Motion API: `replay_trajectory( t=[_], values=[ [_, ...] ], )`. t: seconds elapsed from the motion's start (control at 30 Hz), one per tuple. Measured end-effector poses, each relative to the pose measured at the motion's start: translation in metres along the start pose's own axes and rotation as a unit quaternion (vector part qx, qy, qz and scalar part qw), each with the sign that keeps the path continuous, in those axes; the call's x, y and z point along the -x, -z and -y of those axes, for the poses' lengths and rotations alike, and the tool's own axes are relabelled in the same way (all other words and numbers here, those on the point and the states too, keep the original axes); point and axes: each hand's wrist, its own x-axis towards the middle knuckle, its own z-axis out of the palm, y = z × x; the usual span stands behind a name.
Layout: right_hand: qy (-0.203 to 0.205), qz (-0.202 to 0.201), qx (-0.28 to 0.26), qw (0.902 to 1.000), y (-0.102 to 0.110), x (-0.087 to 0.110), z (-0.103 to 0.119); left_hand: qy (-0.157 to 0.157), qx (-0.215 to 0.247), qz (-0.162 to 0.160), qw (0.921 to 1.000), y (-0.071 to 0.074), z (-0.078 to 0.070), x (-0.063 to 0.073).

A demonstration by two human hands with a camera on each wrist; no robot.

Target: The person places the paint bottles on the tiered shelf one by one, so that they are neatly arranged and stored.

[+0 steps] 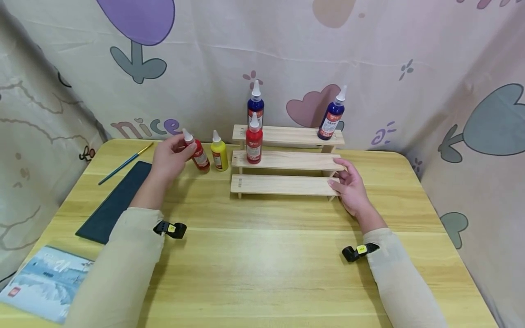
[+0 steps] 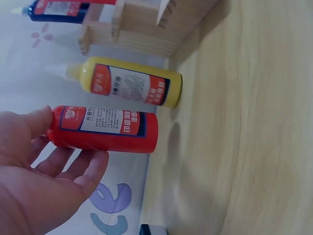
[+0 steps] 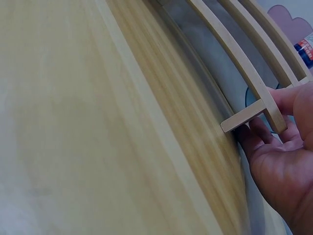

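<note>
My left hand (image 1: 169,157) pinches a red squeeze bottle (image 1: 201,158) near its white nozzle, thumb and fingers round the top. In the left wrist view the same red bottle (image 2: 105,128) has its base close over the table, beside a yellow squeeze bottle (image 2: 129,82). My right hand (image 1: 352,187) grips the right end of a three-tier wooden shelf (image 1: 287,184), thumb on the lowest board and fingers round the edge. Another red bottle (image 1: 254,145) stands on the middle board. On the top board are a blue bottle (image 1: 255,105) at left and another blue bottle (image 1: 330,120), slightly tilted, at right.
A paintbrush (image 1: 125,163) and a dark flat strip (image 1: 116,205) lie on the table's left side. Near the front left corner is a blue-and-white booklet (image 1: 49,282). A patterned curtain (image 1: 213,59) hangs behind the wooden table (image 1: 254,269).
</note>
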Motion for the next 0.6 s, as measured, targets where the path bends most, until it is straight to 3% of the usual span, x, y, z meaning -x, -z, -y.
replay_trajectory(
  t=[0.3, 0.6],
  values=[
    [-0.003, 0.001, 0.006, 1.0, -0.002, 0.0, 0.003, -0.022, -0.018, -0.011, 0.9995, 0.007, -0.011, 0.034],
    [-0.008, 0.0, 0.011, 0.9999, -0.002, 0.001, 0.004, -0.07, -0.051, 0.03, 0.9958, 0.011, -0.024, 0.063]
  ],
)
